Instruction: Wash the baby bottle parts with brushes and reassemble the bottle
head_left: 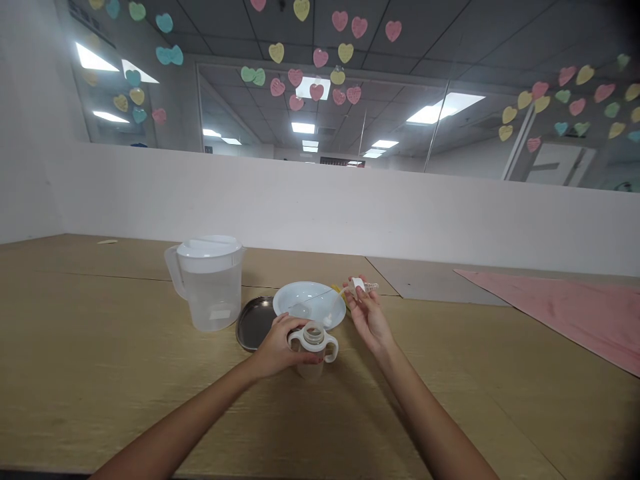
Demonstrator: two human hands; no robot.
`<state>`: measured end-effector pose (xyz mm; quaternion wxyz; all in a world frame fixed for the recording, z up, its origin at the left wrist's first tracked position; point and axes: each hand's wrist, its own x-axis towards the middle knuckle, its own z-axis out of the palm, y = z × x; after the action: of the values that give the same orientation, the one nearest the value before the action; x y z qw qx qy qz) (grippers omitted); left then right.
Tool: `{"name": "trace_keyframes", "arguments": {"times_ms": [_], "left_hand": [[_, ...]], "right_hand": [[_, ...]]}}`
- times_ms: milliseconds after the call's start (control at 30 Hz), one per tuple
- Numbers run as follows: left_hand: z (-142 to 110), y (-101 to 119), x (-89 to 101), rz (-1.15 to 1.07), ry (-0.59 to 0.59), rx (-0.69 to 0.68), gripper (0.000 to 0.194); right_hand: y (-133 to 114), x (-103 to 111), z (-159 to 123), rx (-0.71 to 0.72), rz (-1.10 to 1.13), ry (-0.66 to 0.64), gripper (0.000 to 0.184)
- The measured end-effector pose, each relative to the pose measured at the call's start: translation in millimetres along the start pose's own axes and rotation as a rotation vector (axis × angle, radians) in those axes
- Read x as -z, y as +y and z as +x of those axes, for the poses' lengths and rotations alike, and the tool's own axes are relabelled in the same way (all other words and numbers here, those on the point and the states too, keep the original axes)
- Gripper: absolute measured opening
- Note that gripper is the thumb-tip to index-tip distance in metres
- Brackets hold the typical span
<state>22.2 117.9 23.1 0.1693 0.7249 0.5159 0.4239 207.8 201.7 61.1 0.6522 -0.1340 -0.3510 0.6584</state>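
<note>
A two-handled plastic training cup [313, 357] stands with its top open on a wooden table [100, 393], its body wrapped by the curled left hand [280, 347]. The right hand [367, 317], apart and just right of the cup, pinches a small white cap [357, 287] with a clear ridged stem. Behind the cup are a white plate [320, 293] and a round steel dish [254, 323]; a lidded plastic pitcher [207, 290] stands farther left.

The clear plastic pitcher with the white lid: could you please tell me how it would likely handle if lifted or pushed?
The clear plastic pitcher probably feels heavy for its size, since it seems to hold water. Its wide base suggests it resists tipping unless pushed high. The water may slosh when lifted by the side handle.
</note>
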Motion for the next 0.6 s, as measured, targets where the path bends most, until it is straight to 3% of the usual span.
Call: {"name": "trace_keyframes", "arguments": {"times_ms": [333,467,600], "left_hand": [[-1,6,2.0,-0.034,-0.019,0.038,0.058],[-1,10,3.2,-0.038,-0.016,0.040,0.059],[-2,12,4.2,-0.024,-0.020,0.051,0.058]], "right_hand": [[14,13,7,0.026,-0.068,0.122,0.046],[28,20,8,0.031,-0.269,0.133,0.048],[38,25,10,0.157,-0.572,0.049,0.048]]}}
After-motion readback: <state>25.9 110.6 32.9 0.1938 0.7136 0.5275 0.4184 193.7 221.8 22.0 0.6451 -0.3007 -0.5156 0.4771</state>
